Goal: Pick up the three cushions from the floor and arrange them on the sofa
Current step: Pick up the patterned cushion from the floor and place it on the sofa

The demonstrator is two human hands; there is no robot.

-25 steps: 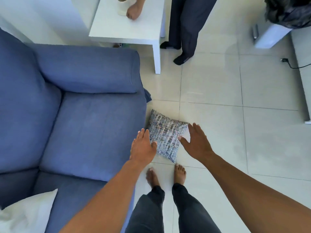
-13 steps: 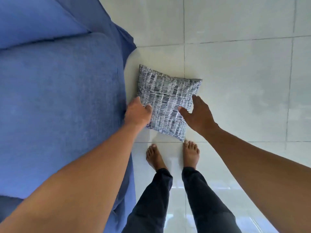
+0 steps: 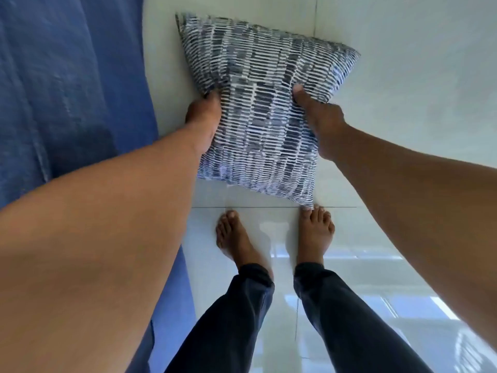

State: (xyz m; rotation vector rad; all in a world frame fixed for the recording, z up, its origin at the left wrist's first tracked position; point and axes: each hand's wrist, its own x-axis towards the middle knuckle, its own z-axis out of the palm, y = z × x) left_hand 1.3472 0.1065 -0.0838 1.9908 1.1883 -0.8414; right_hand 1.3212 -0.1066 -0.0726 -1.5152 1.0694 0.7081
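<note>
A square cushion (image 3: 258, 103) with a blue, grey and white dash pattern sits just above the pale tiled floor, beside the blue sofa (image 3: 67, 90). My left hand (image 3: 203, 122) grips its left edge, fingers tucked under the fabric. My right hand (image 3: 320, 117) grips its right side, thumb pressed into the top face. The cushion's near corner hangs just over my right toes. Only this one cushion is in view.
The sofa's seat fills the left side, its front edge running down past my left forearm. My bare feet (image 3: 271, 238) stand on glossy tiles (image 3: 403, 76) directly below the cushion. Open floor stretches to the right.
I have bent lower, so the cushion looms larger. Both hands went from reaching at its sides to closing on it. The table and the other person have left the view.
</note>
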